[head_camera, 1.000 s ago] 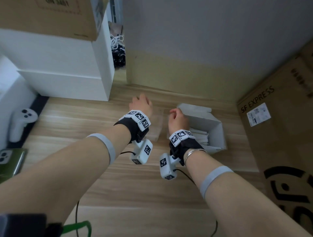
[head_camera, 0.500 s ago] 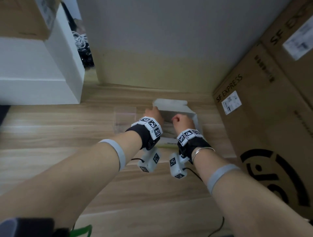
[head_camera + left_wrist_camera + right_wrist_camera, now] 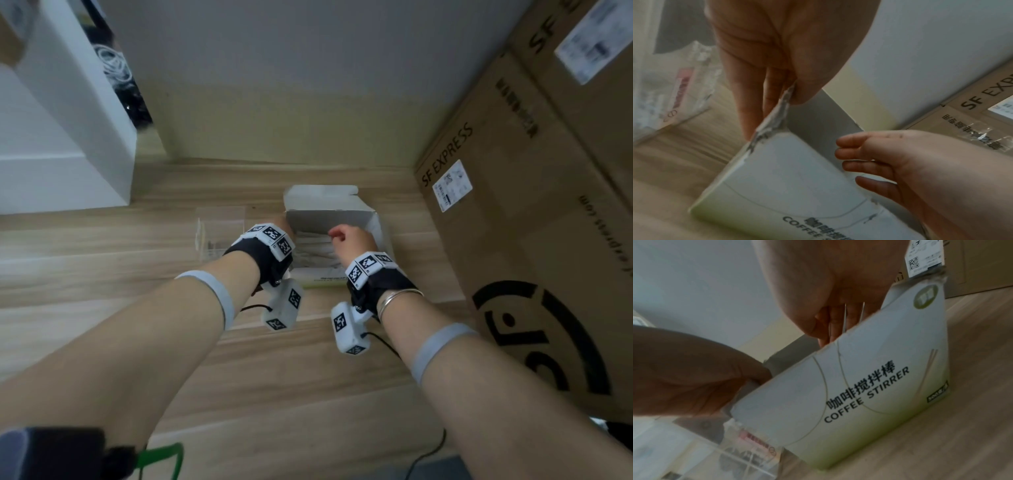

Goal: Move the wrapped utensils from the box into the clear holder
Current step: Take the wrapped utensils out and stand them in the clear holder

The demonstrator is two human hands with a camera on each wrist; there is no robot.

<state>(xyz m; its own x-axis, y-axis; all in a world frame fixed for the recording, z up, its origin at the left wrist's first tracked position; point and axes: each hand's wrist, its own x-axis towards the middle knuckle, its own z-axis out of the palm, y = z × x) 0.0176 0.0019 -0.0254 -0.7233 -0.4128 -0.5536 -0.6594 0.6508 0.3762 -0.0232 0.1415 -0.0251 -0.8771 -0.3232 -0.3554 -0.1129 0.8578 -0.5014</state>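
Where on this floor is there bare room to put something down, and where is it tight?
Bare wooden floor lies left of the clear holder, and more nearer the person, below both wrists. It is crowded around the white box: the holder sits close on its left, the big cardboard carton on its right, and the left hand and right hand are at its opening.

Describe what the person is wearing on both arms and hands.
Both hands, the left hand and the right hand, are bare, with no sleeves. Each wrist carries a black strap topped with white blocks of black-and-white square markers, plus a white camera box below with a thin black cable. Grey bands circle both forearms. The right wrist has a thin metal bangle.
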